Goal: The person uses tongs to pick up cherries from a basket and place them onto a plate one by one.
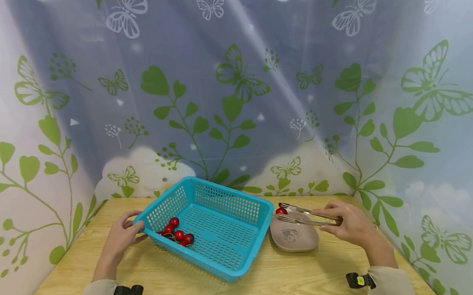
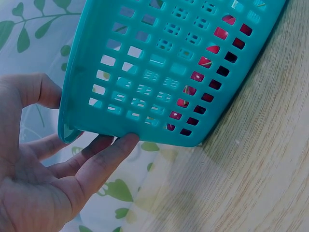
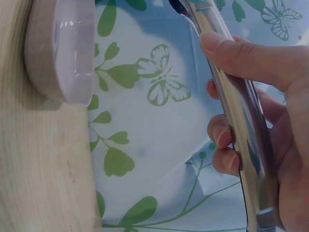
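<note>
My left hand [image 1: 122,234] grips the near-left corner of a blue plastic basket [image 1: 214,265], with the thumb at its rim and fingers under the corner in the left wrist view. Several red cherries [image 1: 179,235] lie against that side inside it; their red shows through the holes. With my right hand [image 1: 352,224] I hold metal tongs [image 3: 241,130], thumb on one arm and fingers round the other. The tong tips point left over a beige bowl [image 1: 300,243] with a panda picture. One cherry [image 1: 281,211] shows between the tips, over the bowl's far-left edge.
Basket and bowl stand side by side on a wooden table [image 1: 179,291], the basket's right end close to the bowl. A curtain [image 1: 236,134] printed with leaves and butterflies hangs behind the table and along both sides.
</note>
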Demonstrator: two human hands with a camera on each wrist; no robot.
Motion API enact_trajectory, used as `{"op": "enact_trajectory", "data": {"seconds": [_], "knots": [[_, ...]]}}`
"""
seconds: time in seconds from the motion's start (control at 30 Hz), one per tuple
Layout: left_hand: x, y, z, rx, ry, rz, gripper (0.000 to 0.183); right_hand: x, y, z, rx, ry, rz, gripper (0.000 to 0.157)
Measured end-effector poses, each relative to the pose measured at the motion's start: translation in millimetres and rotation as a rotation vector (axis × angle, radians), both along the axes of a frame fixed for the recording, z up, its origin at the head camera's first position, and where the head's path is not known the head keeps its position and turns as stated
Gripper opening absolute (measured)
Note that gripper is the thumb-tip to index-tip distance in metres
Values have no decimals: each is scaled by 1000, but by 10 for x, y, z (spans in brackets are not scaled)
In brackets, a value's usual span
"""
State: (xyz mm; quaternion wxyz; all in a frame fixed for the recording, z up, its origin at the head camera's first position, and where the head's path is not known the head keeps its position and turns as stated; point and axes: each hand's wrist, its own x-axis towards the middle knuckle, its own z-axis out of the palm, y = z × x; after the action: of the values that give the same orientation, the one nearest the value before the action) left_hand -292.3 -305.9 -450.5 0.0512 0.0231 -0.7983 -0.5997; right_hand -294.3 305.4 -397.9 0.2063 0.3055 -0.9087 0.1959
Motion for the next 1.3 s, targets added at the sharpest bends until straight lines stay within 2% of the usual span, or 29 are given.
{"op": "enact_trajectory", "data": {"seconds": [0.73, 0.93, 1.3], "knots": [[15, 9, 10, -6, 3, 5, 55, -244, 195, -367, -4, -91, -40, 45], [9, 4, 3, -4, -4, 6, 55, -271, 221, -446, -4, -93, -25, 43], [10, 12, 7, -3, -5, 8, 54, -299, 205, -523, 14, -106, -69, 43]]}}
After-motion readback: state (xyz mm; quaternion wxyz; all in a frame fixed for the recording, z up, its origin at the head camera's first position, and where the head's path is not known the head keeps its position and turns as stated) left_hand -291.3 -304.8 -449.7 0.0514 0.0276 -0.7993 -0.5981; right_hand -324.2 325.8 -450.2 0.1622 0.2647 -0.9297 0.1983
